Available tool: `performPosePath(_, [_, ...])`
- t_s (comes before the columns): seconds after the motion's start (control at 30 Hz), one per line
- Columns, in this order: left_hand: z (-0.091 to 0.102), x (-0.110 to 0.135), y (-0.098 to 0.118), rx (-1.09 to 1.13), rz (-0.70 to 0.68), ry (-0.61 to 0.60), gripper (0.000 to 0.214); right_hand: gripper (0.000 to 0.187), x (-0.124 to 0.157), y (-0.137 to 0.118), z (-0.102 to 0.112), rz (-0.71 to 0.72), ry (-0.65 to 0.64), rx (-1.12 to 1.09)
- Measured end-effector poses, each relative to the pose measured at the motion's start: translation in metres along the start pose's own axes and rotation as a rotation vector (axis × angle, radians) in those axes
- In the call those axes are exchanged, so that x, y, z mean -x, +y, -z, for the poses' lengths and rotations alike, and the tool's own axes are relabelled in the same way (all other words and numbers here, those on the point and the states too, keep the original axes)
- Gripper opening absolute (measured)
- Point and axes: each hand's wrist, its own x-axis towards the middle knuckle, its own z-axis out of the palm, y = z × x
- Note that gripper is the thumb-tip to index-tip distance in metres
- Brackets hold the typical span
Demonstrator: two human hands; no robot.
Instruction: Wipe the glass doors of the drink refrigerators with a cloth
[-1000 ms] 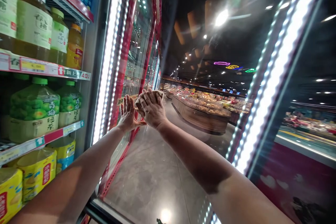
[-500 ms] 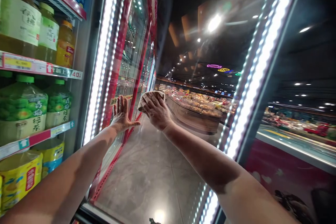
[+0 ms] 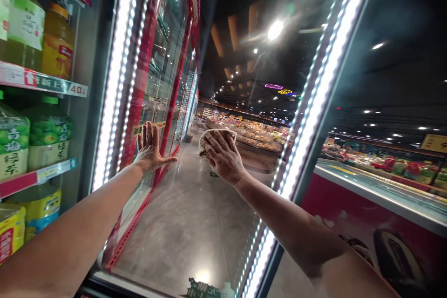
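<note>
An opened glass cooler door (image 3: 181, 223), lit by LED strips along both sides, stands in front of me. Flat against its pane rests my left hand (image 3: 151, 152), fingers stretched up and thumb out to the right, holding nothing. My right hand (image 3: 226, 160) presses a folded, light brownish cloth (image 3: 203, 147) on the glass to the right of it. The cloth's edges show around my fingers; the rest lies hidden under the palm.
Shelves at left hold several drink bottles (image 3: 24, 23), with price strips (image 3: 45, 79) along their edges. More red-framed cooler doors (image 3: 183, 70) run beyond the glass. A chest freezer (image 3: 363, 195) stands at right, and produce displays (image 3: 258, 136) lie further back.
My right hand and the cloth have slid to the right across the glass, away from my left hand. The left hand stays spread on the pane. The view has turned slightly right.
</note>
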Motion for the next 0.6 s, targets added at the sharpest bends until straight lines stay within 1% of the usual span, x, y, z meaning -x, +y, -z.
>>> performPosePath(0.07, [-0.001, 0.0, 0.0, 0.001, 0.002, -0.001, 0.155, 0.054, 0.005, 0.012, 0.005, -0.084, 0.053, 0.028])
performPosePath(0.13, [-0.001, -0.001, 0.0, 0.006, 0.003, 0.007, 0.154, 0.055, 0.01, 0.02, 0.007, -0.159, 0.097, 0.044])
performPosePath(0.2, [-0.002, -0.001, 0.001, 0.011, 0.008, 0.011, 0.153, 0.056, 0.021, 0.019, 0.004, -0.147, 0.099, 0.043])
performPosePath(0.3, [-0.002, -0.001, 0.004, 0.015, 0.019, 0.005, 0.151, 0.054, 0.046, 0.012, -0.004, -0.011, 0.053, 0.026])
performPosePath(0.37, [-0.002, -0.001, 0.005, 0.017, 0.014, 0.0, 0.151, 0.055, 0.058, 0.013, -0.006, 0.021, 0.037, 0.022])
performPosePath(0.43, [-0.001, -0.001, 0.006, 0.019, 0.004, -0.001, 0.152, 0.057, 0.062, 0.021, -0.003, -0.014, 0.054, 0.026])
performPosePath(0.5, [-0.002, -0.001, 0.006, 0.019, -0.002, 0.003, 0.151, 0.059, 0.058, 0.031, 0.002, -0.08, 0.093, 0.033])
performPosePath(0.6, [-0.002, 0.0, 0.006, 0.01, -0.004, 0.017, 0.146, 0.059, 0.056, 0.033, 0.003, -0.163, 0.124, 0.033])
